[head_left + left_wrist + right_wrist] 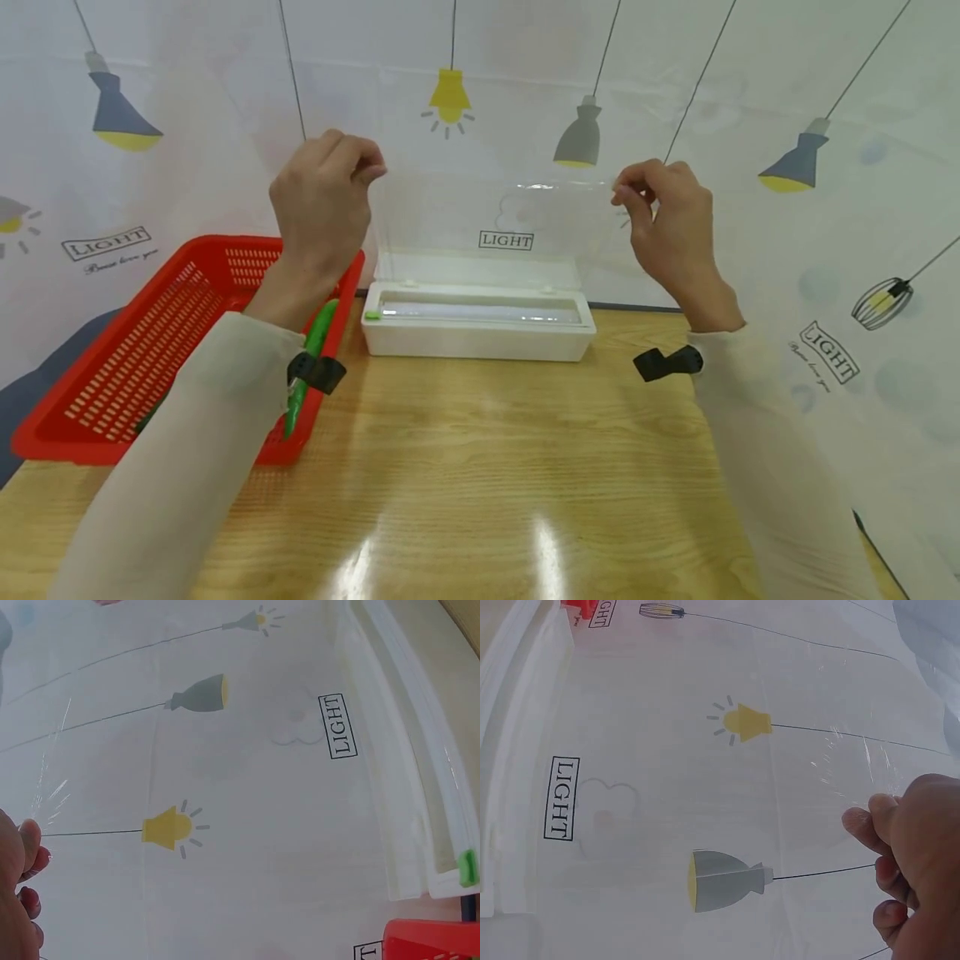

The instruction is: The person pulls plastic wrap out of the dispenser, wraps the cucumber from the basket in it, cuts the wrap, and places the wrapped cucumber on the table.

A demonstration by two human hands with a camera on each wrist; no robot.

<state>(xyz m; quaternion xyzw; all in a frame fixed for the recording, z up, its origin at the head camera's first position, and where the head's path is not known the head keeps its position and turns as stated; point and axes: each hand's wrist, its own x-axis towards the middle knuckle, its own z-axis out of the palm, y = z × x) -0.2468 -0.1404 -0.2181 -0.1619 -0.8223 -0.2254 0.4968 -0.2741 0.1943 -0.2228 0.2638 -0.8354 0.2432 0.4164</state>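
A clear sheet of cling film (pixel 555 187) rises from a white cling film dispenser (pixel 472 340), stretched up between both hands. My left hand (pixel 322 200) pinches its upper left corner between thumb and fingers. At the upper right corner, my right hand (pixel 671 221) pinches the film the same way; fine creases in the film (pixel 870 754) fan out from those fingertips in the right wrist view. The dispenser's lid stands raised at the back, and a small green slider (pixel 372 315) sits at the left end of its front edge.
A red plastic basket (pixel 67 446) stands on the left, partly behind my left forearm, with a long green vegetable (pixel 318 333) along its right side. Under everything is a wooden table (pixel 465 467). A white lamp-printed sheet (pixel 510 50) hangs behind the dispenser.
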